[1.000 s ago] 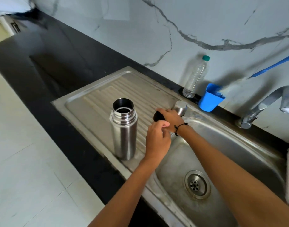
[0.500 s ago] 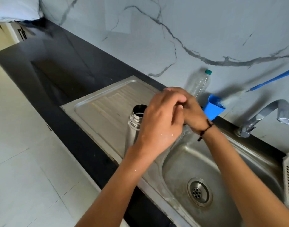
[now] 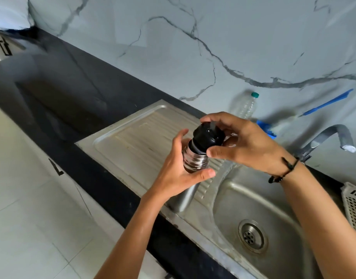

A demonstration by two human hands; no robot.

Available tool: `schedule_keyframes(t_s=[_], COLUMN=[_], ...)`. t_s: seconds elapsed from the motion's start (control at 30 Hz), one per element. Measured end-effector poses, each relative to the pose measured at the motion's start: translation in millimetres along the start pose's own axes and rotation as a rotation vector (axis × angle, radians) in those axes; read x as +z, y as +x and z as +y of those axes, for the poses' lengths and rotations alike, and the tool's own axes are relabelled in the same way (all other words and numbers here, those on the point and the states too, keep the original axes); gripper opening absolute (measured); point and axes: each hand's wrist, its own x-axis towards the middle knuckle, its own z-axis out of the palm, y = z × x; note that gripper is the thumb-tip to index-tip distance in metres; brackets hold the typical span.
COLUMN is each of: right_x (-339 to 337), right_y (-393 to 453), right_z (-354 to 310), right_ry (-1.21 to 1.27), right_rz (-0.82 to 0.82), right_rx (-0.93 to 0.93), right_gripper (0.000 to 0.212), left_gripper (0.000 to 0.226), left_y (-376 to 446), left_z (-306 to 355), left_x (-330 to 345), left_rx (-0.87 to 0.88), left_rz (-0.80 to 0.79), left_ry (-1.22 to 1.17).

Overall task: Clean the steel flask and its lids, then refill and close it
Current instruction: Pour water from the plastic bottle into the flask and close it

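Note:
The steel flask (image 3: 194, 163) stands on the ribbed drainboard (image 3: 137, 137) of the sink, tilted slightly toward me. My left hand (image 3: 178, 174) grips its upper body just below the threaded neck. My right hand (image 3: 241, 141) holds the black inner lid (image 3: 208, 135) by its rim, fingers on top and thumb below. The lid sits crooked in the flask's mouth. The steel outer cap is hidden behind my right hand.
The sink basin with its drain (image 3: 252, 236) lies at the lower right, the tap (image 3: 332, 135) behind it. A clear plastic bottle (image 3: 246, 106) and a blue cup (image 3: 266, 128) with a blue brush (image 3: 328, 102) stand against the marble wall. A white basket (image 3: 354, 206) is at the right edge.
My right hand picked up the black lid from the drainboard and brought it onto the flask's mouth. My left hand moved over and took hold of the flask's neck.

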Motion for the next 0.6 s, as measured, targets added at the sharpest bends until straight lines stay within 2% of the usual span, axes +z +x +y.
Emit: schedule_keyframes(t_s=[0.2, 0.33, 0.6], right_x=[10, 19, 33], right_y=[-3, 0, 1], right_z=[-17, -22, -32], right_ry=[-0.273, -0.443, -0.542], right_rz=[0.038, 0.020, 0.036], right_rx=[-0.042, -0.043, 0.107], right_gripper=[0.060, 0.062, 0.059], left_gripper=[0.053, 0.047, 0.042], left_y=[6, 7, 7], left_z=[-7, -10, -8], left_x=[3, 4, 4], left_rx=[0.019, 0.004, -0.033], left_rz=[0.089, 0.101, 0.071], left_ry=[-0.004, -0.013, 0.005])
